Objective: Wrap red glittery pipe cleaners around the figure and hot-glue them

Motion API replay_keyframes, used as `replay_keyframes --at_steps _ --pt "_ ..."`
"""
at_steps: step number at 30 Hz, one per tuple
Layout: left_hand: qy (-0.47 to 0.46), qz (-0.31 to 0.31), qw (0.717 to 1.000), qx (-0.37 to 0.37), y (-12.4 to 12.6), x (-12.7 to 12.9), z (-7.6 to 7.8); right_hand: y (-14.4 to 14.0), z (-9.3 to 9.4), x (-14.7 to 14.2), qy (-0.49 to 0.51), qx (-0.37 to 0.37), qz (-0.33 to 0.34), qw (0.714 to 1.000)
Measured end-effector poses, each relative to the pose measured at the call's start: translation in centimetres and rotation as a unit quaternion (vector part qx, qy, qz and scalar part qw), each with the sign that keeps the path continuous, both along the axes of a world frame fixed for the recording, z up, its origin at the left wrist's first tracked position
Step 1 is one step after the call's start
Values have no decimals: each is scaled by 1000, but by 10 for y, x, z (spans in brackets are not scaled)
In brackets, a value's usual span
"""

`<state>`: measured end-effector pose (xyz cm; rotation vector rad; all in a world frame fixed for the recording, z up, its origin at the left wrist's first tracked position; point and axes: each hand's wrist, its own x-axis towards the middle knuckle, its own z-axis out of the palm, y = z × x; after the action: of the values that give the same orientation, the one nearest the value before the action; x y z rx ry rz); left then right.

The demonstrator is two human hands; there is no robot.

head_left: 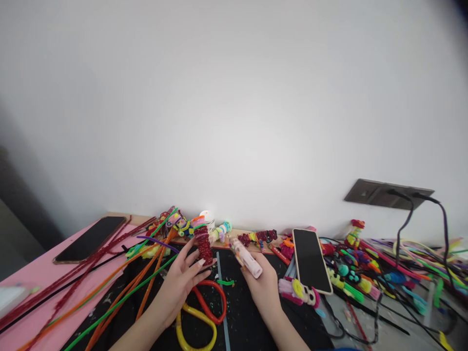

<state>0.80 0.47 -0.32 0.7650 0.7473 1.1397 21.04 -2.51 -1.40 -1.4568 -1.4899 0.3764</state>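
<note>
Left hand (181,280): your forearm enters from the lower left edge and angles up toward the centre. Palm faces inward and down; your fingers (195,258) are extended and slightly spread, thumb tucked below, fingertips pinching lightly at the top.

Right hand (263,287): your forearm rises from the bottom edge, right of centre, tilting left. Back of the hand faces you, wrist straight, fingers curled closed in a fist-like grip, thumb side turned upward.
</note>
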Motion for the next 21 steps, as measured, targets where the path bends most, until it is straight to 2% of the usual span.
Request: replay_keyframes --at_steps 3,8,21 --pt "-5 -1 1000 -1 1 -2 0 -1 1 -3 63 1 58 996" --pt "-6 14 1000 -5 3 -2 -3 -4 0 -12 104 -22 110 988" --pt "-16 21 1000 7 0 2 2 -6 -3 -14 31 -36 118 992"
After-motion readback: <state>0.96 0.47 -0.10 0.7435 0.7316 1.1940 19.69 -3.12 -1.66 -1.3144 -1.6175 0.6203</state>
